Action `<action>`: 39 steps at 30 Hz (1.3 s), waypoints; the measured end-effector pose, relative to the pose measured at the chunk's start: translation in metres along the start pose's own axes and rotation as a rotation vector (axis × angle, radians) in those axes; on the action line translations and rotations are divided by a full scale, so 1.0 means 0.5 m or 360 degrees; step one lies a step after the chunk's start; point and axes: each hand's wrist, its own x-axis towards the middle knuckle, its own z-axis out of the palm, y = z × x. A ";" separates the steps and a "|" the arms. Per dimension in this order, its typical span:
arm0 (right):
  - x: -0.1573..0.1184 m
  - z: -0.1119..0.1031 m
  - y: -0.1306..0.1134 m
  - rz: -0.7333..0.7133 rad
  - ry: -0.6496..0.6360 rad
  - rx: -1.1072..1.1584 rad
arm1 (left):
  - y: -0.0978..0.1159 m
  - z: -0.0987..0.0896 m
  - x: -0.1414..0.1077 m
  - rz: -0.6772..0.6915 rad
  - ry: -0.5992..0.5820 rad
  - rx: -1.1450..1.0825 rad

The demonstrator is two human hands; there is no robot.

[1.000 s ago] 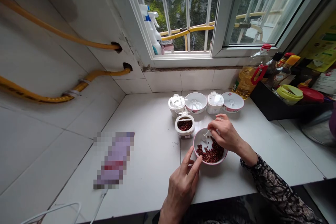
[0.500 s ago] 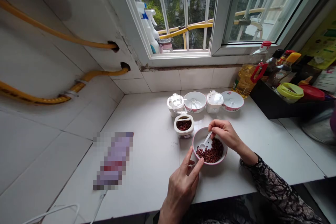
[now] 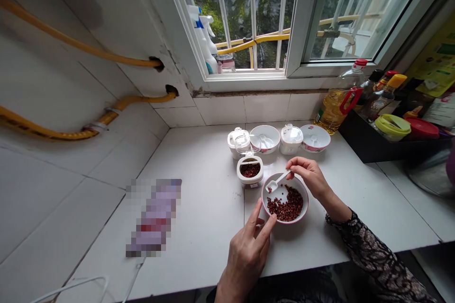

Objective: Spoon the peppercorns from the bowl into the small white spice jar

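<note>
With our right hand (image 3: pixel 308 177) we are pinching a white spoon (image 3: pixel 279 181), holding its scoop (a few reddish grains (image 3: pixel 288 208) are riding in it) over the bowl's (image 3: pixel 279 193) far-left side. Our left hand (image 3: pixel 249 246) is resting loosely spread fingers against the near-left rim. The bowl is sitting on the counter (image 3: pixel 199 232), beside an open jar (image 3: pixel 250 181).

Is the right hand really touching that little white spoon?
Touching. The head view shows the right hand pinching the end of the white spoon's handle between thumb and fingers.
</note>
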 end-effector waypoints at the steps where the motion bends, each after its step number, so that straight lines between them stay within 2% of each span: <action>1: 0.000 0.004 -0.002 -0.0038 0.0017 0.0010 | 0.000 0.000 0.000 -0.0003 -0.0001 0.0000; 3: -0.001 0.015 -0.006 -0.0161 0.0064 -0.0007 | 0.000 0.001 0.000 -0.0004 -0.0008 -0.0004; 6: -0.005 0.038 -0.009 -0.0465 0.0163 -0.0189 | -0.001 0.003 0.000 0.0003 0.0005 0.0006; 8: -0.007 0.053 -0.009 -0.0769 0.0187 -0.0469 | -0.001 0.003 0.000 0.0003 0.0017 0.0019; 12: -0.010 0.063 -0.015 -0.1365 0.0090 -0.0985 | 0.000 0.003 0.001 0.0005 0.0027 0.0040; 15: -0.013 0.045 -0.029 -0.1490 0.0166 -0.1044 | 0.000 0.002 0.002 0.0002 0.0027 0.0045; 18: -0.016 0.015 -0.036 -0.1401 0.0201 -0.1060 | 0.000 0.002 0.002 -0.0002 0.0025 0.0030; 22: -0.013 -0.007 -0.017 -0.1224 -0.0052 -0.1310 | 0.000 0.002 0.001 0.0001 0.0022 0.0014; 25: -0.014 0.004 0.005 -0.1110 -0.0224 -0.1365 | -0.001 0.003 0.000 -0.0003 0.0015 0.0012; 29: -0.020 0.026 0.013 -0.0989 -0.0404 -0.1152 | 0.000 0.002 0.000 -0.0013 0.0017 0.0008; 33: -0.021 0.025 0.004 -0.0720 -0.0316 -0.0902 | 0.001 0.000 0.000 -0.0020 -0.0001 0.0006; 39: -0.016 0.005 -0.003 -0.0114 -0.0160 -0.0317 | 0.000 0.000 -0.002 -0.0011 -0.0010 0.0011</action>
